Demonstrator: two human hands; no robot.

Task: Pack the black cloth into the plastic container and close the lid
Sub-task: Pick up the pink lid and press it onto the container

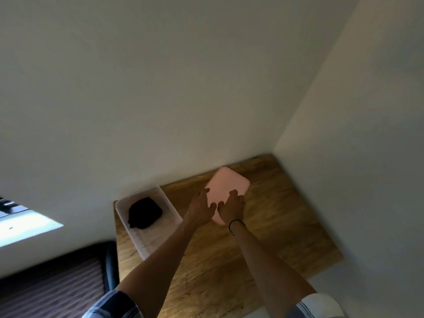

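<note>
A clear plastic container (168,208) stands at the left edge of the wooden table (275,226), without a lid. The black cloth (144,213) lies bunched inside it, toward its far end. A pink lid (227,182) lies flat on the table to the right of the container. My left hand (202,208) and my right hand (231,206) both rest on the lid's near end, side by side, fingers spread over its surface. Whether the fingers curl around the lid's edge is hard to see.
The table sits in a corner between two white walls (160,88). A dark chair (110,265) and a striped floor or rug (57,292) lie left of the table. A bright window (27,226) is at the far left.
</note>
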